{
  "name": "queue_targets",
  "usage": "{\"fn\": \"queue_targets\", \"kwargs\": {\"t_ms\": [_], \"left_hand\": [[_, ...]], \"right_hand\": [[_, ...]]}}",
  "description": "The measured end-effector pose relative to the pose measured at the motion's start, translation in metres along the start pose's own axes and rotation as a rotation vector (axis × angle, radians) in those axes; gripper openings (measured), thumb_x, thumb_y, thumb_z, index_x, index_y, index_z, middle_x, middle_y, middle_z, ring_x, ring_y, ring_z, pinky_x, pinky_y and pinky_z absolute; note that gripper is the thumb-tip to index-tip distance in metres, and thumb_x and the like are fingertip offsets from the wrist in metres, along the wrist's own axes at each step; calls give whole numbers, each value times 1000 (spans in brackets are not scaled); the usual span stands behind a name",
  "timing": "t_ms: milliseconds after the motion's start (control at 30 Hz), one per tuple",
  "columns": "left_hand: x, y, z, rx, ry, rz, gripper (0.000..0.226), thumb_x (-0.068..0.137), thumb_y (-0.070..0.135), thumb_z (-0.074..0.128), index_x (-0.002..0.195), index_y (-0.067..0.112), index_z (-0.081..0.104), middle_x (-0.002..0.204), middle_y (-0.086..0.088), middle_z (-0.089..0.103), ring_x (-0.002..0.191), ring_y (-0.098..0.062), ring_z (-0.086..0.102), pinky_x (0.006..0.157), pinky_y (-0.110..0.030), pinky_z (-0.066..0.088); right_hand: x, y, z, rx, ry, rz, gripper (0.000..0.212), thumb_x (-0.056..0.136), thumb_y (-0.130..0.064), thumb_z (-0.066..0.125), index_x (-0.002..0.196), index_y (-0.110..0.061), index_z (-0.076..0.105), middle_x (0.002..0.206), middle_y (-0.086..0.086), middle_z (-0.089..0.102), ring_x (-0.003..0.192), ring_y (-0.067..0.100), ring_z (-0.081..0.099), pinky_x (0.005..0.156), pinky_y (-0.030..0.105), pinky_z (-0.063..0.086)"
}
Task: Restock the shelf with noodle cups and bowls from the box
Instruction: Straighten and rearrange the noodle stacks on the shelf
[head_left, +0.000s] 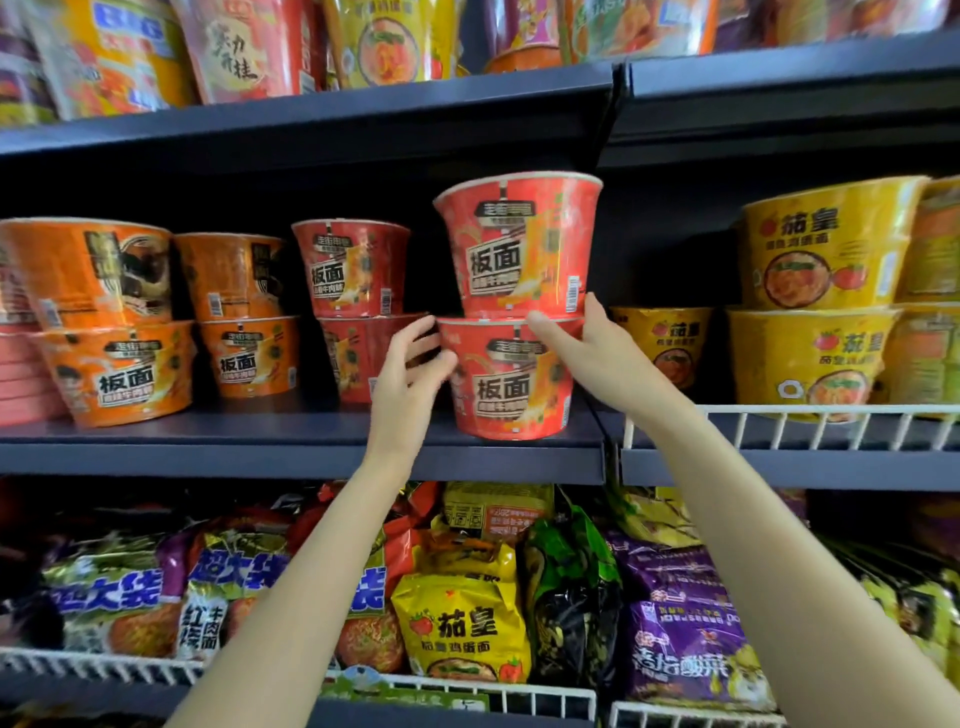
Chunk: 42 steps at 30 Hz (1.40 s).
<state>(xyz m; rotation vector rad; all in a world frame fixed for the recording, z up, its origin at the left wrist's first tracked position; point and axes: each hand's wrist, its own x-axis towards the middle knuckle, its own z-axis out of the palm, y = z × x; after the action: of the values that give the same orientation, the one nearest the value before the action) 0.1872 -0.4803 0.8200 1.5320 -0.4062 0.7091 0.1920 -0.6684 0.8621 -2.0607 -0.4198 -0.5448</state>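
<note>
Fingers (545, 325) steady two stacked red bowls (514, 312).

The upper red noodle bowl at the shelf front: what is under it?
Another red noodle bowl of the same design, standing on the dark shelf. Its lid is covered.

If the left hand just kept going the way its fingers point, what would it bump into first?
Most likely the lower red bowl of the front stack: the left hand has its fingers curled toward that bowl's left side, nearly touching. Depth is hard to judge.

Two bare forearms, no sleeves in sight. The left hand (410, 384) and right hand (592, 353) wear no gloves or rings.
</note>
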Motion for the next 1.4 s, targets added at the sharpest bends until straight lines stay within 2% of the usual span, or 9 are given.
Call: {"fn": "queue_targets", "kwargs": {"t_ms": [167, 267, 400, 500, 600, 700, 867, 1133, 1400], "left_hand": [[0, -8, 10, 205, -23, 169, 62, 77, 27, 76, 129, 31, 42, 124, 10, 52, 103, -3, 55, 84, -20, 48], [3, -8, 18, 207, -21, 192, 63, 74, 25, 78, 124, 32, 40, 123, 7, 49, 99, -3, 54, 82, -21, 48], [10, -10, 24, 243, -42, 167, 69, 74, 25, 78, 131, 26, 37, 132, 3, 42, 107, -4, 49, 92, -33, 49], [15, -11, 25, 288, -70, 85, 96, 65, 46, 79, 142, 31, 24, 144, 2, 31, 125, -13, 40, 103, -40, 41], [17, -6, 31, 296, -167, -31, 127, 48, 63, 76, 147, 36, 2, 152, -1, 24, 135, -18, 34, 108, -43, 35], [21, -6, 38, 340, -193, -68, 140, 38, 74, 76, 146, 41, -7, 151, 0, 29, 133, -19, 40, 107, -47, 38], [22, -11, 39, 389, -155, -42, 137, 38, 77, 74, 146, 39, -2, 148, 4, 36, 130, -18, 44, 104, -50, 41], [21, -15, 38, 352, -117, 7, 124, 44, 70, 76, 143, 40, 9, 143, 4, 40, 127, -16, 45, 104, -49, 40], [25, -19, 32, 357, -125, 33, 120, 47, 68, 78, 143, 40, 13, 143, 4, 42, 127, -16, 46, 105, -47, 40]], "right_hand": [[12, 10, -21, 161, -83, 59, 79, 77, -70, 54, 141, -28, 37, 129, -12, 57, 114, 8, 56, 103, 36, 43], [12, 11, -29, 207, -174, 72, 71, 82, -62, 53, 142, -29, 36, 128, -11, 58, 111, 4, 56, 104, 35, 42], [17, 4, -38, 122, 12, 36, 110, 67, -71, 62, 152, -23, 10, 153, 1, 33, 136, 18, 37, 112, 43, 32], [24, -9, -39, 95, 119, -51, 106, 78, -50, 68, 152, -16, -1, 148, 3, 39, 127, 16, 46, 103, 33, 40], [35, -20, -33, 34, 110, -73, 123, 71, -49, 75, 150, -15, -14, 142, 3, 46, 122, 17, 52, 100, 34, 41], [43, -25, -26, -3, 119, -79, 128, 70, -47, 78, 148, -17, -18, 139, 4, 48, 119, 20, 55, 100, 36, 43], [44, -21, -21, 119, 85, -97, 127, 69, -42, 80, 148, -27, -18, 139, -1, 46, 110, 12, 57, 100, 37, 46], [43, -18, -18, 135, 152, -107, 125, 68, -40, 81, 149, -29, -14, 139, -1, 47, 106, 10, 58, 93, 32, 48], [40, -21, -13, 100, 221, -103, 124, 67, -43, 82, 151, -27, -8, 120, -10, 49, 104, 9, 58, 93, 34, 48]]}}
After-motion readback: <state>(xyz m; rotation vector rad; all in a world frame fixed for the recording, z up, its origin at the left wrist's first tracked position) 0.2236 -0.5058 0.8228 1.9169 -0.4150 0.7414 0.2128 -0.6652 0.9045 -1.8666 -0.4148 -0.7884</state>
